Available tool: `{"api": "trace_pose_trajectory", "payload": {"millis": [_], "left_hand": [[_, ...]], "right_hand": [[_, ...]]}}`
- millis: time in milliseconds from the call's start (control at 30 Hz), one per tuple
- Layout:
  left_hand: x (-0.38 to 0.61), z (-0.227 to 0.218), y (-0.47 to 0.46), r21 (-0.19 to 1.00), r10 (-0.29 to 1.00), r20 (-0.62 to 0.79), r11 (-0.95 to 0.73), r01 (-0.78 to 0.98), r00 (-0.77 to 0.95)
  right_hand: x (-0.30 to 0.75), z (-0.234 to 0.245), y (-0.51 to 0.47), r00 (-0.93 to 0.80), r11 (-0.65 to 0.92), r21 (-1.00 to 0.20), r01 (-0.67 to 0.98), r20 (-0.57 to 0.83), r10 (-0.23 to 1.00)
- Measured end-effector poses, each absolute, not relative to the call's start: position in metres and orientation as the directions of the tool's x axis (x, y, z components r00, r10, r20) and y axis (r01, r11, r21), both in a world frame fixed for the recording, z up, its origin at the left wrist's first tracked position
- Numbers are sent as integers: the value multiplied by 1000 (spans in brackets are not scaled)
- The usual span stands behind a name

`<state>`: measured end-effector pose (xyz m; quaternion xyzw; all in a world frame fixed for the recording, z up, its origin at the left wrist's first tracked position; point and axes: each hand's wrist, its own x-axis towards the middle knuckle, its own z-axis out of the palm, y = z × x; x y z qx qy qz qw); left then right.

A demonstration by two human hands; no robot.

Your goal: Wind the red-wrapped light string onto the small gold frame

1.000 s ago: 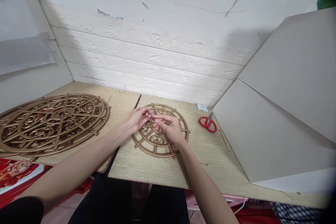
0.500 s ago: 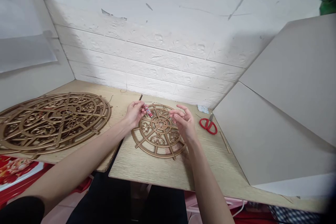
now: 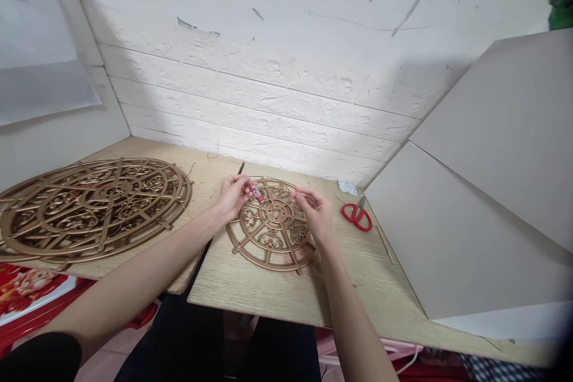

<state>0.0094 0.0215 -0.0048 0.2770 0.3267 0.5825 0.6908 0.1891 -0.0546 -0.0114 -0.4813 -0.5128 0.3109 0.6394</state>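
My left hand [image 3: 233,196] pinches a small red-and-white printed tube [image 3: 256,192], which looks like a glue tube. Its lower end tilts down to the right over a gold round openwork frame [image 3: 265,263] on the table. My right hand [image 3: 316,213] hovers at the frame's right side, thumb and fingers pressed together; anything between them is too small to make out. Scrollwork hearts and a ringed centre fill the frame, partly covered by both hands.
Several larger gold frames [image 3: 104,239] lie stacked on the left table. Red-handled scissors [image 3: 357,216] lie at the right, near a thin stick [image 3: 385,245] and a crumpled light-blue wrapper [image 3: 347,188]. A gap [image 3: 201,259] runs between the two boards. Pale panels [image 3: 483,215] stand at the right.
The fingers of my right hand, partly spread before, have folded in together. My left hand keeps hold of the tube, its angle slightly changed. The whole view has shifted slightly.
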Motion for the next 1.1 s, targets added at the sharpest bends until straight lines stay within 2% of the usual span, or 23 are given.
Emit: {"api": "trace_pose_trajectory", "payload": {"millis": [167, 300, 367, 467, 600, 767, 1100], "left_hand": [[10, -6, 21, 769, 984, -125, 175, -615, 125], [9, -5, 21, 772, 984, -131, 178, -610, 122], [9, -5, 21, 768, 982, -136, 189, -612, 131], [8, -7, 22, 764, 979, -128, 201, -614, 161], [8, -10, 24, 764, 975, -148, 218, -607, 164], [9, -10, 24, 776, 973, -155, 226, -589, 169], [8, -6, 24, 822, 987, -102, 155, -548, 126]], "right_hand": [[184, -8, -43, 142, 385, -846, 368, 461, 876], [181, -3, -31, -94, 506, -571, 647, 598, 796], [182, -4, -30, -209, 557, -435, 707, 624, 753], [186, -11, -32, -290, 590, -328, 738, 635, 716], [191, -18, -39, -286, 622, -343, 703, 665, 690], [190, -17, -43, -207, 585, -381, 716, 684, 699], [189, -14, -42, -255, 629, -364, 687, 689, 678]]}}
